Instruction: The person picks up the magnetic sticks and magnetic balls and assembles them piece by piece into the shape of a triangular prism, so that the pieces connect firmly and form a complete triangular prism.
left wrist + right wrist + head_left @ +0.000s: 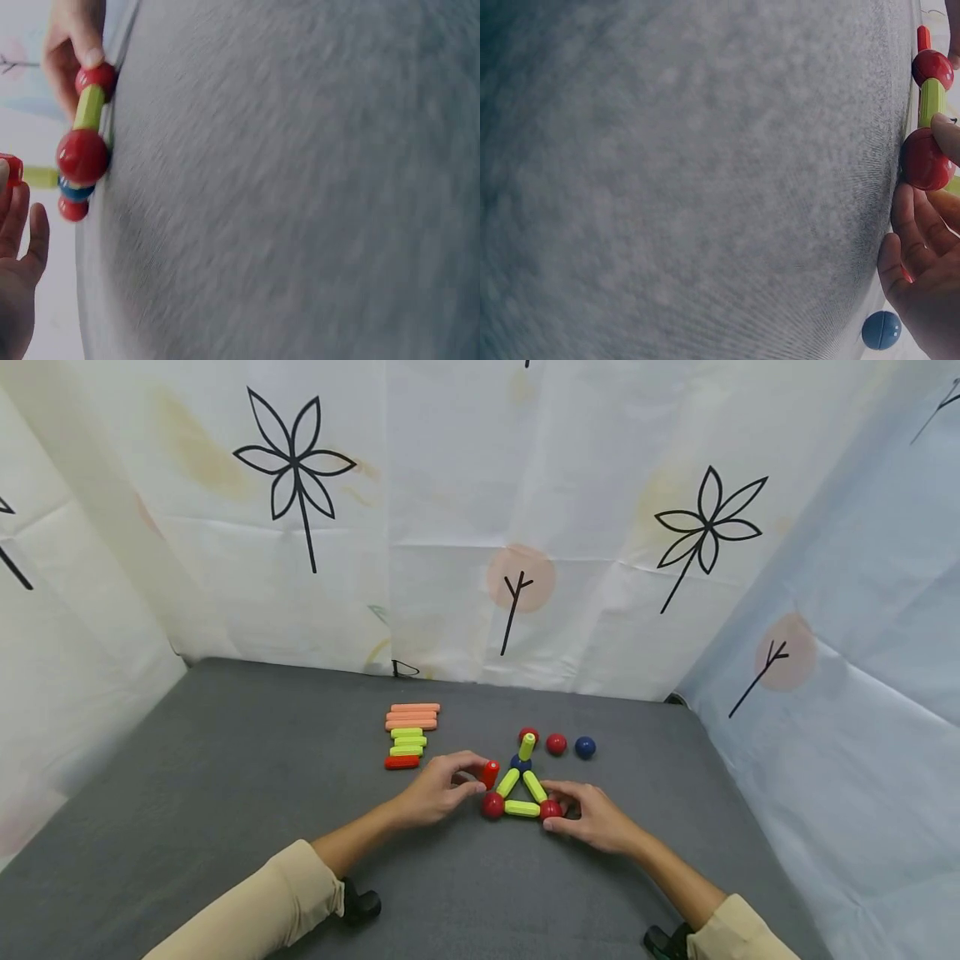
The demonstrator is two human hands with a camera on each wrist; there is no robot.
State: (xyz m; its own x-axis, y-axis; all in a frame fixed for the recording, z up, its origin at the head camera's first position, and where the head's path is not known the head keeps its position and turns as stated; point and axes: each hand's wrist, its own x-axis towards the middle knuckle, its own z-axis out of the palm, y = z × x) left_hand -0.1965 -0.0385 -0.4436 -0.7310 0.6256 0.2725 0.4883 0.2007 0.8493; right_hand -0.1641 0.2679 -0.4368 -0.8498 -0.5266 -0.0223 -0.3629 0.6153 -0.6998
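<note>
On the grey table [225, 793] lies a flat triangle of three green sticks [522, 808] joined at their corners by balls: a red ball [492, 805] at the near left, a red ball at the near right [550, 809], and a blue ball [519, 763] at the far corner. A fourth green stick [527, 746] runs on from the blue ball to another red ball [528, 734] beyond it. The left hand [438, 792] pinches a red stick [489, 773] between thumb and fingertips, holding it just above the near-left ball, beside the triangle's left side. The right hand [592, 817] has its thumb and fingers curled about the near-right ball, pinching it against the table. To the right of the far red ball sit two loose balls, one red [556, 743] and one blue [585, 747]. Well left of the triangle is a neat row of seven spare sticks: three orange [412, 716] farthest, three green [407, 742] in the middle, one red [402, 762] nearest
</note>
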